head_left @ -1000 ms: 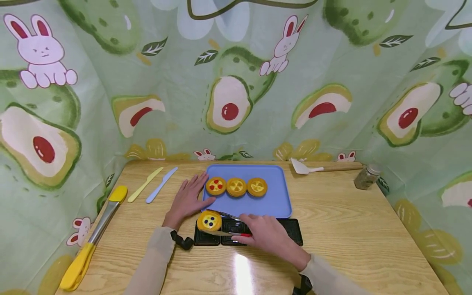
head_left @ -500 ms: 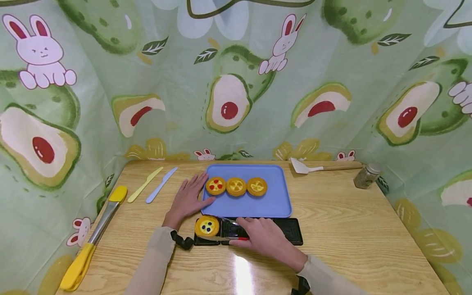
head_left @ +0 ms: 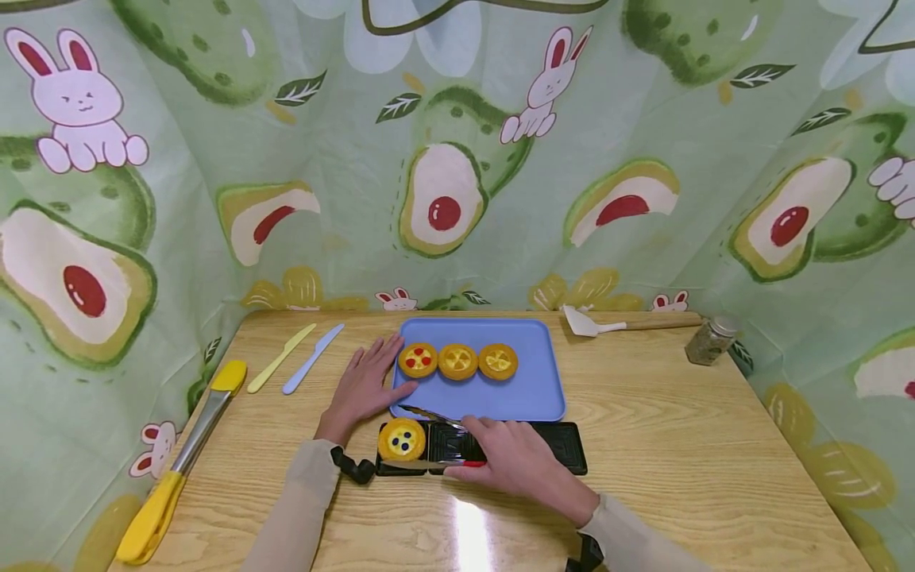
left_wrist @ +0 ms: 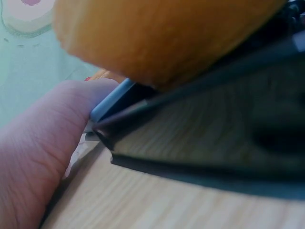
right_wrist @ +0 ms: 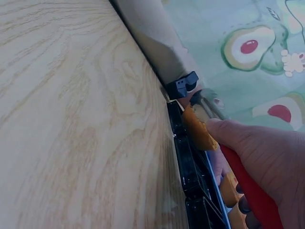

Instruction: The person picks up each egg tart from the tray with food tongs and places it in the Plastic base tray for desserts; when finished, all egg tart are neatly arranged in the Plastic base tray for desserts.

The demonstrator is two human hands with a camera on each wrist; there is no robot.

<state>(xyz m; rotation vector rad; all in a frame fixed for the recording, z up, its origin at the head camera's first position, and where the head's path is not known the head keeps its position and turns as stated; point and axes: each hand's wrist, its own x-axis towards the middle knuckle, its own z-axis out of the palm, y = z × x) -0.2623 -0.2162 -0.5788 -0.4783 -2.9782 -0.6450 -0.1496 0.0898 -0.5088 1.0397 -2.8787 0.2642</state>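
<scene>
My right hand [head_left: 525,465] grips red-handled tongs [head_left: 438,463] whose two arms stand spread on either side of a round egg tart [head_left: 402,439] with dark blue dots. The tart sits in the left compartment of a black tray [head_left: 572,450]. Seen from the right wrist, the red handle [right_wrist: 248,186] lies under the thumb. My left hand [head_left: 363,383] lies with fingers straight at the left edge of a blue tray [head_left: 539,389]. On that tray a tart with red pieces [head_left: 418,361] and two plain yellow tarts [head_left: 458,362] stand in a row.
Yellow tongs [head_left: 189,445] lie at the far left, beside a yellow knife [head_left: 279,361] and a blue knife [head_left: 312,359]. Back right are a white spatula with a wooden handle [head_left: 643,324] and a glass jar [head_left: 709,343]. A patterned curtain [head_left: 343,238] surrounds the table.
The tart with blue dots has moved down and slightly left into the black tray's left compartment. The tongs' arms have spread away from it. My left hand has stayed in place.
</scene>
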